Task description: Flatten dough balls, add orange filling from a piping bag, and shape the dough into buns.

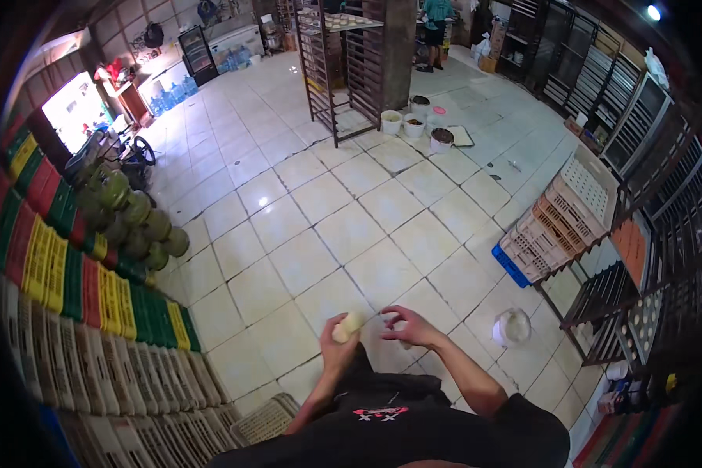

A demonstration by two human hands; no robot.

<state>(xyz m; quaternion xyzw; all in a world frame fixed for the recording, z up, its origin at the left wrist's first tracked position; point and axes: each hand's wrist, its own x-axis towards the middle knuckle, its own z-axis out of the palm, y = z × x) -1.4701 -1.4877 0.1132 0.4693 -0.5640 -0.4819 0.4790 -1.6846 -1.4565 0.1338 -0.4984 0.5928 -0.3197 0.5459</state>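
In front of my body, my left hand [336,348] is closed around a pale piece of dough [354,321]. The dough looks lumpy, with two rounded ends showing above and beside my fingers. My right hand [411,328] is held a short way to the right of it, palm turned inward. Its fingers are curved and spread apart, and I see nothing between them. Both hands are raised above the tiled floor [343,249].
Stacked crates [78,281] in several colours line the left, beside green gas cylinders [136,214]. Pale crates [550,222] stand at right, near a white bucket [512,327] and racks holding trays [639,327]. Farther off are a tall rack [343,78], several tubs [413,125] and another person [435,31].
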